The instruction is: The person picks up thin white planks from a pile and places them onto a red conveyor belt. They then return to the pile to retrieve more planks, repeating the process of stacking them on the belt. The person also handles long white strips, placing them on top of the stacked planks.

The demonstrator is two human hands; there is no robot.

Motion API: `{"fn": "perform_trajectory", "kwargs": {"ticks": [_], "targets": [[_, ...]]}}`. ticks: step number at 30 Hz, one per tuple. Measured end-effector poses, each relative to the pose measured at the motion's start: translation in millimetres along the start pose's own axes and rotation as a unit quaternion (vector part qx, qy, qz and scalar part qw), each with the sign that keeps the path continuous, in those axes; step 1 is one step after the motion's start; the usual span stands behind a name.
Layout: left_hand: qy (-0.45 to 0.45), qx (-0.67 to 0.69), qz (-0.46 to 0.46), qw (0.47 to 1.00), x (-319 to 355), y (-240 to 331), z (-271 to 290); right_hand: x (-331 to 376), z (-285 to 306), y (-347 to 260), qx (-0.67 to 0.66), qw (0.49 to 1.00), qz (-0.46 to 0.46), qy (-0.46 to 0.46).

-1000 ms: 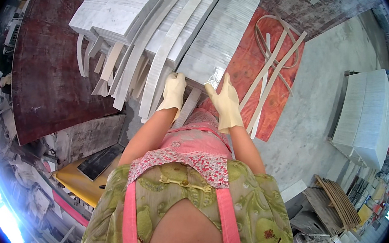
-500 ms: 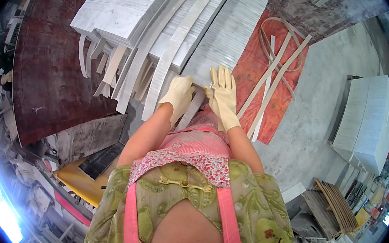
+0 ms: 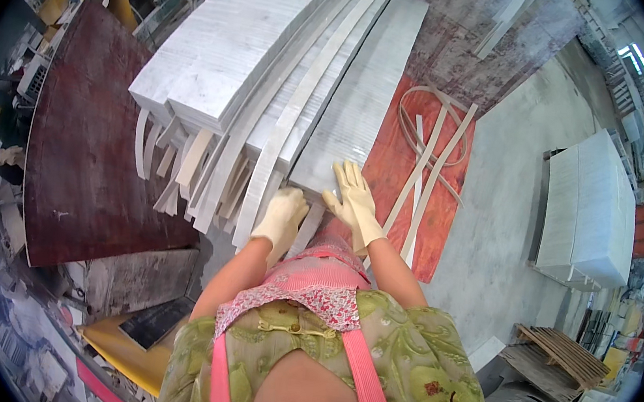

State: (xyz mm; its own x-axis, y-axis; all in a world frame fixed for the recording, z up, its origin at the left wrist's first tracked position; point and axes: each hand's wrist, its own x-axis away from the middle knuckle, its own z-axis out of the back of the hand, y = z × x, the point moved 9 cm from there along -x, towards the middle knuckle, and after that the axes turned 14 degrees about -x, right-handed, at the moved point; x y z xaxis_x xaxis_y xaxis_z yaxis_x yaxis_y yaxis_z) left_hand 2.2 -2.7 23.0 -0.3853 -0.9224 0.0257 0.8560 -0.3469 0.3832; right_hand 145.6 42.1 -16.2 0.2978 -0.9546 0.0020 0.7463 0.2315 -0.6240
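Observation:
Both my hands wear cream gloves. My left hand point(image 3: 282, 217) is closed in a fist at the near left corner of a long row of thin grey-white slabs point(image 3: 367, 87); whatever its fingers may hold is hidden. My right hand point(image 3: 355, 203) lies open, fingers stretched out, against the row's near end. Left of the row, long pale strips point(image 3: 316, 77) lie lengthwise on another slab stack, their ends sticking out toward me. A taller block of stacked white slabs point(image 3: 239, 25) stands further left.
A reddish sheet point(image 3: 432, 245) on the right carries loose strips point(image 3: 420, 172) and a looped band. Beyond the grey floor point(image 3: 498, 189) stands a pale wrapped-looking block point(image 3: 589, 212). A dark red-brown panel point(image 3: 98, 144) is at left. Wooden slats point(image 3: 562, 355) lie lower right.
The view has tilted, so the slabs and my hands sit lower in the picture. My left hand stays closed at the row's end, and my right hand stays open against it.

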Motion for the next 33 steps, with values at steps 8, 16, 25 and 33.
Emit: {"fn": "perform_trajectory", "kwargs": {"ticks": [8,16,25,33], "targets": [[-0.069,0.749,0.119,0.648,32.5,22.8,35.3,31.6,65.8,-26.2,-0.584,0.803,-0.109,-0.046],[-0.213,0.648,0.082,0.726,8.2,89.2,29.1,47.5,23.2,-68.6,-0.559,0.805,-0.121,-0.155],[-0.081,0.662,0.222,0.711,49.5,61.6,-36.8,74.5,-11.5,-57.5,-0.681,0.711,-0.122,-0.131],[-0.045,0.666,0.332,0.667,85.4,66.9,-51.3,168.5,-4.2,113.0,-0.666,0.683,-0.277,0.114]]}}
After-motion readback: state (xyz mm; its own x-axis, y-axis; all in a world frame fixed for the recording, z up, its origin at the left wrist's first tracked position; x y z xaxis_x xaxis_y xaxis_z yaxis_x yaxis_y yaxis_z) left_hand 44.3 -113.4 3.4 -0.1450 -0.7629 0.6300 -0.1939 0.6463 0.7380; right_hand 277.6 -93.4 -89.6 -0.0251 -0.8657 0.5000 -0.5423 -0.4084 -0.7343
